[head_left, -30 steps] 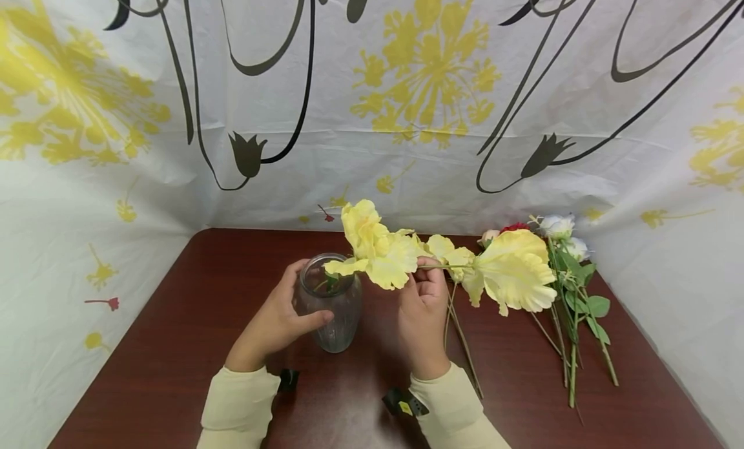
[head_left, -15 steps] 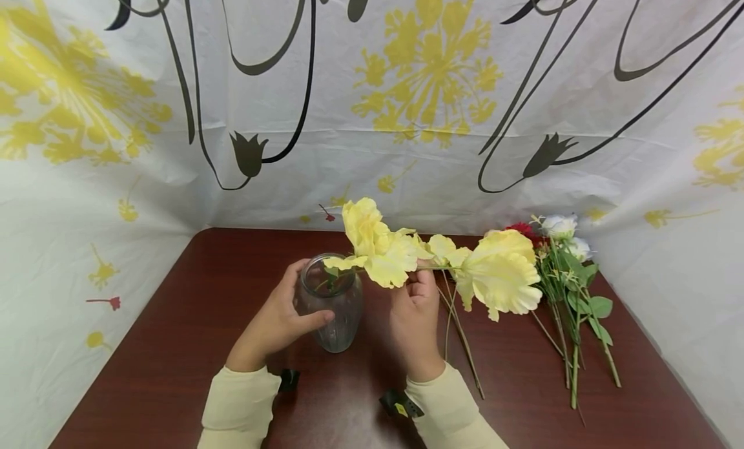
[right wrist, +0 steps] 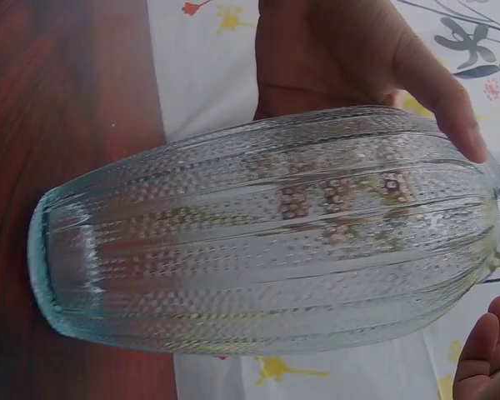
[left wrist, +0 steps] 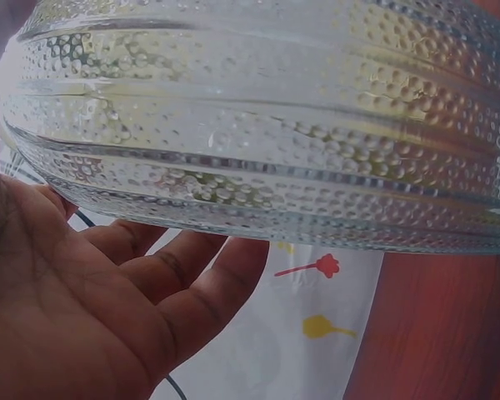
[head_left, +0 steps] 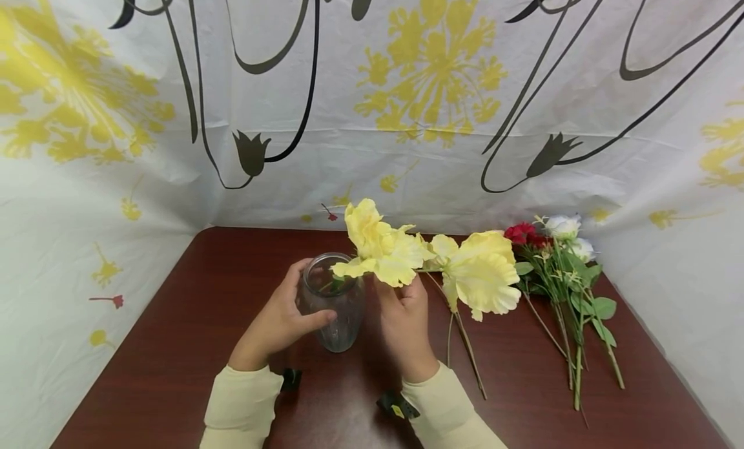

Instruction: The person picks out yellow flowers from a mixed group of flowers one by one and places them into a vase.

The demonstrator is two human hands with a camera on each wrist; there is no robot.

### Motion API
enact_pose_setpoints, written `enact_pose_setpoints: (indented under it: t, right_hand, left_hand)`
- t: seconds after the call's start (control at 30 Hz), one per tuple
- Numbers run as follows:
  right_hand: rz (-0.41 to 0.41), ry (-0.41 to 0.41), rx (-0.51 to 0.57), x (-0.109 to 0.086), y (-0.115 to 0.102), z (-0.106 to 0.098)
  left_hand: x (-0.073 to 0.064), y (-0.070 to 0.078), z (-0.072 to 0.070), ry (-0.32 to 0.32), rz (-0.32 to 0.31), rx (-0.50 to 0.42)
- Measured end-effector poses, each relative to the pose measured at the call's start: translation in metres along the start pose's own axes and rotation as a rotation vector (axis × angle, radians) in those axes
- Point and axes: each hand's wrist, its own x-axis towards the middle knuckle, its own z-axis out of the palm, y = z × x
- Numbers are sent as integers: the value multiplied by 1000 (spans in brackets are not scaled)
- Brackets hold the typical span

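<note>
My left hand (head_left: 279, 326) grips a ribbed clear glass vase (head_left: 340, 323) around its side; the left wrist view shows palm and fingers against the dimpled glass (left wrist: 233, 158). Leaning out of the vase's mouth to the right is a yellow flower (head_left: 378, 252). Just right of the vase, my right hand (head_left: 409, 329) pinches the thin stem of a second yellow flower (head_left: 485, 274), whose bloom points right. The first bloom covers my right fingertips and part of that stem. In the right wrist view, curled right fingers (right wrist: 487, 346) appear beside the mouth of the vase.
Another yellow bloom (head_left: 443, 250) lies behind, with bare stems (head_left: 469, 355) on the dark red table (head_left: 157, 345). At the right lie red flowers (head_left: 521, 234), white roses (head_left: 562, 227) and leafy stems (head_left: 578, 345). A patterned white cloth (head_left: 349, 152) hangs around the table.
My right hand has moved left toward the vase, bringing the second yellow flower along. More of the red flowers behind now shows. My left hand and the vase stay nearly in place.
</note>
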Motion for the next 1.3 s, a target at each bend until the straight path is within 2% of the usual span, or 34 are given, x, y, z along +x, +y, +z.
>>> enact_pose_setpoints:
  t: [0.23,0.27,0.33,0.47,0.57,0.67,0.8,0.97,1.1,1.2,1.3]
  right_hand:
    - [49,-54,-26,1,0,0]
    - [48,-68,16,2,2,-1]
    - [48,-78,2,3,5,-3]
    - [125,-59,-31,8,7,-12]
    - [235,-59,-78,14,5,-22]
    - [294,-63,-128,20,5,-35]
    - [283,-94,-319,26,7,-56]
    - [253,-123,-614,34,12,-90]
    - [282,-119,-822,38,15,-117]
    - [317,-136,-925,38,17,-135]
    - [352,-161,-988,38,22,-149]
  left_hand:
    - [1,0,1,4,-12,9]
    - [1,0,1,2,-20,8]
    - [0,-1,1,-3,-32,9]
    - [-1,-2,1,-14,-34,-12]
    - [0,-3,0,-16,10,-25]
    - [0,-5,-2,-7,44,3]
    - [0,-6,-3,10,27,72]
    - [0,-4,-2,14,36,85]
    - [-1,-3,-2,29,-2,112]
    - [-1,-3,-1,36,-32,130]
    - [1,-3,1,46,-25,120]
